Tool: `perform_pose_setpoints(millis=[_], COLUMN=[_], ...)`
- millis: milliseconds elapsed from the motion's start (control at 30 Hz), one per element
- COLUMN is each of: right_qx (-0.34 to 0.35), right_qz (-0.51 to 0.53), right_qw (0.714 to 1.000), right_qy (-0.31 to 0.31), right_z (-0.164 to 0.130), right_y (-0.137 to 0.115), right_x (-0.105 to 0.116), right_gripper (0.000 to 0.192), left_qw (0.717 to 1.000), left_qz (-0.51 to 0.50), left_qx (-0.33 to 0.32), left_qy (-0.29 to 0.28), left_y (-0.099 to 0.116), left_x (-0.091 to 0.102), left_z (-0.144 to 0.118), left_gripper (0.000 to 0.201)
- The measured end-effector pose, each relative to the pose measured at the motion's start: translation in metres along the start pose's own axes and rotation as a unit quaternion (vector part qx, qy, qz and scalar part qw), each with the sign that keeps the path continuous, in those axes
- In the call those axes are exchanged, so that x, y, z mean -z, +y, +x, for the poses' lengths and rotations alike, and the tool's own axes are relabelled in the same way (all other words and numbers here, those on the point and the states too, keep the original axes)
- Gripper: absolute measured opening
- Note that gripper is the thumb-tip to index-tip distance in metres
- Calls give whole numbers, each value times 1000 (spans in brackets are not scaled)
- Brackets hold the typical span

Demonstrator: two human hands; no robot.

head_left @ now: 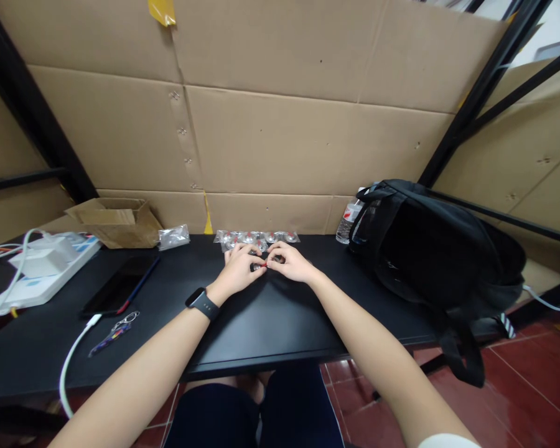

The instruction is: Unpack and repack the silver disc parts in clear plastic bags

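Over the middle of the black table, my left hand [239, 269] and my right hand [290, 262] meet with their fingertips almost touching. Thumbs and fingers of both are pinched at a small red piece [264, 264], which is mostly covered, so its kind does not show. Just behind the hands lies a row of clear plastic packets [287, 237] holding round, shiny items with red parts. My left fingers partly cover the nearer packets. A dark smartwatch [202, 303] is on my left wrist.
On the left are a phone [121, 283] with a white cable, a keychain [114, 333], a white power strip [46, 277], a brown paper bag [126, 224] and a clear plastic bag [173, 237]. A water bottle [348, 219] and black backpack [443, 249] stand right. Cardboard [280, 137] walls the back.
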State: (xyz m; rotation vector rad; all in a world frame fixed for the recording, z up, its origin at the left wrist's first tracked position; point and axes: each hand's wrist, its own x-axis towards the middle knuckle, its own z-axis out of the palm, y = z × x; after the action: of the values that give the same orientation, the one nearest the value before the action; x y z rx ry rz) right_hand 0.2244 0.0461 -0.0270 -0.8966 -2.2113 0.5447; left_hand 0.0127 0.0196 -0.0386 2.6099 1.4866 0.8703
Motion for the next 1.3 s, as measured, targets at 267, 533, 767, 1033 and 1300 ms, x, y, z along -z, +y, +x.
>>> perform_pose_setpoints(millis=[267, 533, 767, 1033, 1300], right_qx=[3, -57, -67, -72, -181], right_qz=[-176, -226, -57, 123, 361], right_qw=[983, 970, 996, 987, 914], right_qy=[-47, -68, -17, 73, 47], right_z=[-4, -1, 1, 6, 2], right_y=[27, 21, 15, 7, -4], right_x=[0, 3, 1, -10, -21], right_gripper=[43, 10, 8, 15, 27], left_qw=[999, 999, 997, 981, 976], left_qz=[14, -4, 1, -101, -156], left_qx=[14, 16, 63, 157, 133], left_qy=[33, 33, 44, 58, 72], left_y=[-1, -2, -1, 4, 4], left_x=[5, 10, 9, 16, 11], left_z=[1, 1, 2, 5, 5], left_gripper=[17, 19, 15, 17, 16])
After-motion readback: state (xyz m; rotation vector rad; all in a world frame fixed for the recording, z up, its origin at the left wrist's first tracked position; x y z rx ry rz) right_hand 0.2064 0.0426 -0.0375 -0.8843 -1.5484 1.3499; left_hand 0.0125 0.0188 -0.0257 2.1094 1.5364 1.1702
